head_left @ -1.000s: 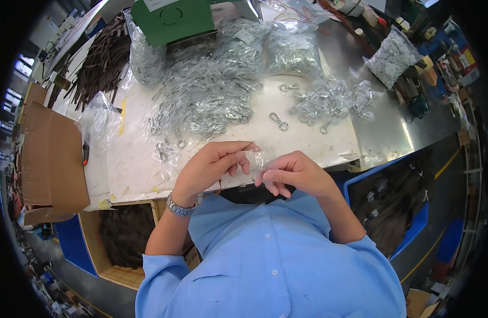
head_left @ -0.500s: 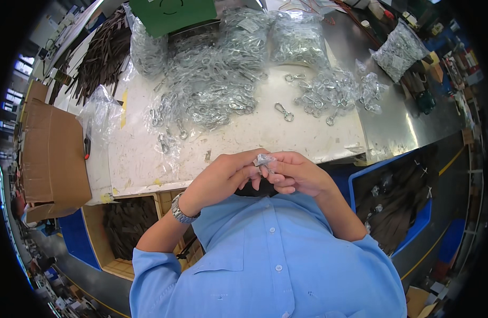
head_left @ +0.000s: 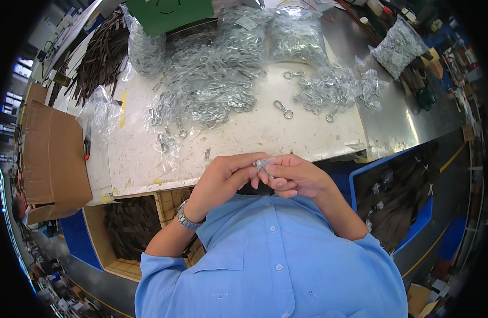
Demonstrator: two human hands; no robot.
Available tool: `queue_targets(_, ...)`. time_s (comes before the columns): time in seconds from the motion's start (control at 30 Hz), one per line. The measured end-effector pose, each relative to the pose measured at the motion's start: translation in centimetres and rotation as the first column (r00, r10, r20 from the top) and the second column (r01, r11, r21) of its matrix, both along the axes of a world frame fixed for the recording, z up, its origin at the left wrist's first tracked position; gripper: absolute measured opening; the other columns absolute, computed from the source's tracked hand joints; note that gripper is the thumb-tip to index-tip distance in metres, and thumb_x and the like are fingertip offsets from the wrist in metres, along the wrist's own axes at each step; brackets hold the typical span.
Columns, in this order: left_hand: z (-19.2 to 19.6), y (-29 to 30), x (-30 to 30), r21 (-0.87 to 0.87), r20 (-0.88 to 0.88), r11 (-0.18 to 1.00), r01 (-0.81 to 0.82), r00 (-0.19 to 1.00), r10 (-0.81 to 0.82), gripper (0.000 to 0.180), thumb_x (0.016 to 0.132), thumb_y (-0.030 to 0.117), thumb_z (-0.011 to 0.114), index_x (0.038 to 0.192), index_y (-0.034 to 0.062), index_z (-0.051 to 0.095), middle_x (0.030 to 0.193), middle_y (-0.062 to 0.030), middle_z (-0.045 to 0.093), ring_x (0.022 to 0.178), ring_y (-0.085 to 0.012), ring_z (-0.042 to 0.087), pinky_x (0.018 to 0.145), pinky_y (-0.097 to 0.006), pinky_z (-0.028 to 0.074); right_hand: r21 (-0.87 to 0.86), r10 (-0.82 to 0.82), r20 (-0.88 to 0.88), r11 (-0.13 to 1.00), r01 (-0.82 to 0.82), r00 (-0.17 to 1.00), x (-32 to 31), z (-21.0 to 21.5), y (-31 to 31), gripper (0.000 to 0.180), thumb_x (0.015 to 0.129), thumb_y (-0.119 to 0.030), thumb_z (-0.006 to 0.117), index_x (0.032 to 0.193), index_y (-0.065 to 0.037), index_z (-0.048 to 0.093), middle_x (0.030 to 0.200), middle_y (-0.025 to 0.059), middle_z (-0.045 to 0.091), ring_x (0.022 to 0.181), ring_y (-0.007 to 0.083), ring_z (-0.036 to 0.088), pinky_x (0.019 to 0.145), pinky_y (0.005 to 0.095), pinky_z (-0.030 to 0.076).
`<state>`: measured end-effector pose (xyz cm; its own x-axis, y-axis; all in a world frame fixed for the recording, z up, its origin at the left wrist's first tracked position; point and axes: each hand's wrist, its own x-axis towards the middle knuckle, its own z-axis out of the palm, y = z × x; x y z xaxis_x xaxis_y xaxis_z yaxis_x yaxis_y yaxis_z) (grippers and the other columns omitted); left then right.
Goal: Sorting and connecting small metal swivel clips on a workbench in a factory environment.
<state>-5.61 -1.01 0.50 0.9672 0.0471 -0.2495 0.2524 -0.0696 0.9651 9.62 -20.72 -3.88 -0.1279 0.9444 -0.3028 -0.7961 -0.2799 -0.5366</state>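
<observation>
My left hand [head_left: 223, 177] and right hand [head_left: 297, 177] meet at chest height, fingers pinched on one small metal clip [head_left: 263, 165]. Beyond, on the pale bench [head_left: 265, 135]: loose clips [head_left: 282, 109], clear bags of clips [head_left: 297, 34], a green box [head_left: 172, 13] at the far edge, brown cardboard [head_left: 53, 159] left.

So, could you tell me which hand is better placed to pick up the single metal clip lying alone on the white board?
Probably the right hand: the lone clip lies almost straight ahead of it, while the left hand sits further to the side. Both hands are pinching a small wrapped clip, so one must let go first.
</observation>
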Motion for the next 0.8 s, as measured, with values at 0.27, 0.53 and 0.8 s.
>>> queue_targets(0.27,-1.1,-1.2,0.1,0.155,0.200,0.982,-0.110,0.977,0.078,0.037,0.106,0.002,0.057,0.140,0.0006,0.070,0.084,-0.0013,0.071,0.073,-0.0068,0.059,0.066,-0.023,0.047,0.005,-0.042,-0.032,0.999,0.042,0.999,-0.4,0.5,0.1,0.029,0.116,-0.028,0.055,0.113,-0.001,0.066,0.080,-0.0053,0.050,0.057,0.0003,0.036,0.055,0.0219,0.040)
queue_targets(0.53,0.8,2.2,0.0,0.207,0.014,0.940,-0.271,0.962,0.274,0.029,0.105,0.007,0.060,0.128,0.0031,0.076,0.080,-0.0005,0.068,0.065,-0.0066,0.048,0.061,-0.027,0.041,0.078,-0.705,-0.460,0.574,0.815,0.540,8.2,2.3,-4.3,0.050,0.117,-0.017,0.048,0.163,-0.001,0.036,0.116,0.0120,0.063,0.071,0.0076,0.050,0.072,0.0262,0.049)
queue_targets(0.8,-1.7,0.9,1.1,0.175,0.141,0.945,-0.277,0.957,0.254,0.026,0.107,0.010,0.060,0.124,0.0013,0.078,0.080,0.0036,0.066,0.066,-0.0018,0.046,0.060,-0.021,0.038,0.320,-0.261,0.946,0.832,0.454,-0.190,5.1,1.7,6.2,0.031,0.099,-0.026,0.076,0.121,-0.003,0.074,0.094,0.0054,0.070,0.075,0.0172,0.065,0.068,0.0329,0.052)
